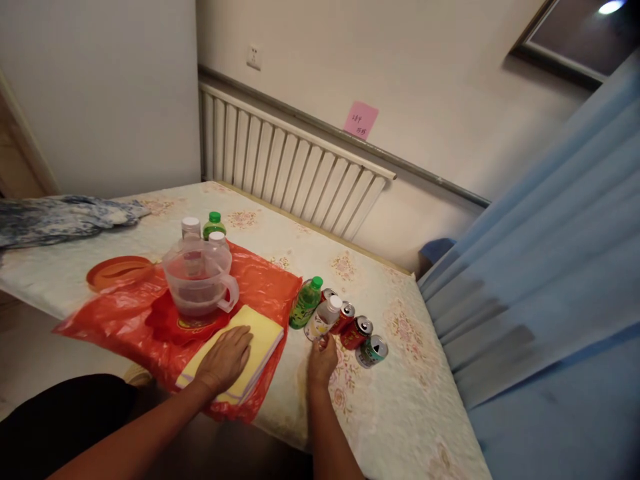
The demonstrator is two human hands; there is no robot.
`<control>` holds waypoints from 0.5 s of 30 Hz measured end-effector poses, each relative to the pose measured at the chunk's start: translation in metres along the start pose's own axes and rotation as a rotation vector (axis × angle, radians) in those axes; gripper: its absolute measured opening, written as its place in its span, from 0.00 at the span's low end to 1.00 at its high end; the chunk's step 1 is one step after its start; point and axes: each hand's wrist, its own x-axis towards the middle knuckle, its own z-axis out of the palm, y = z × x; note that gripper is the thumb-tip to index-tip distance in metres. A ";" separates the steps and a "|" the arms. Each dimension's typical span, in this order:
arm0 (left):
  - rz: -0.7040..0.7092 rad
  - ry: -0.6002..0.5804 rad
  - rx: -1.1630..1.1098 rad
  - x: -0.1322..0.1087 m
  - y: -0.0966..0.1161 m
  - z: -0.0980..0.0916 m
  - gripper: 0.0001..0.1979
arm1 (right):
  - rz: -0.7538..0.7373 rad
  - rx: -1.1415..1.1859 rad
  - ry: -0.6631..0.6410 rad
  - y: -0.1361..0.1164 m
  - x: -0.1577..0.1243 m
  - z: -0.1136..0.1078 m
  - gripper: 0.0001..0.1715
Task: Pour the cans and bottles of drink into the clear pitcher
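1. Fingers (243, 337) of the left hand (225, 360) lay flat and close together, palm down on a folded yellow cloth (263, 330); the cloth rested on a red plastic bag (270, 287) spread over the mattress (410, 400).
2. At the near edge the right hand (321, 363) gripped the bottom end of a white-capped bottle (324, 319), its fingers curled round the base; the bottle leaned with its cap up and to the right, just beside a green bottle (305, 305).
3. To the right of the held bottle two red cans (356, 332) and a teal can (373, 350) were lined up on the mattress; one more can (329, 293) showed partly behind the bottle.
4. On the bag, beyond the left hand, stood a clear jug (200, 283) with three small bottles (215, 225) behind it; an orange lid (120, 272) lay to its left.
5. At the far left edge lay a blue patterned cloth (65, 217); a white radiator (290, 167) ran along the wall under a pink note (361, 120); a blue curtain (550, 267) hung on the right.
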 end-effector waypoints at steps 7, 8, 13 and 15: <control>-0.008 0.002 -0.016 -0.001 0.000 0.001 0.14 | -0.018 -0.006 0.008 0.000 0.001 0.000 0.21; -0.007 -0.001 -0.018 0.000 0.000 0.001 0.14 | -0.020 -0.008 0.010 0.000 0.001 0.000 0.20; -0.002 -0.006 -0.038 -0.001 -0.001 0.001 0.14 | -0.024 -0.018 0.016 -0.001 0.001 0.000 0.21; -0.002 -0.002 -0.044 -0.001 -0.001 0.002 0.14 | -0.024 -0.023 0.018 -0.001 0.001 0.000 0.21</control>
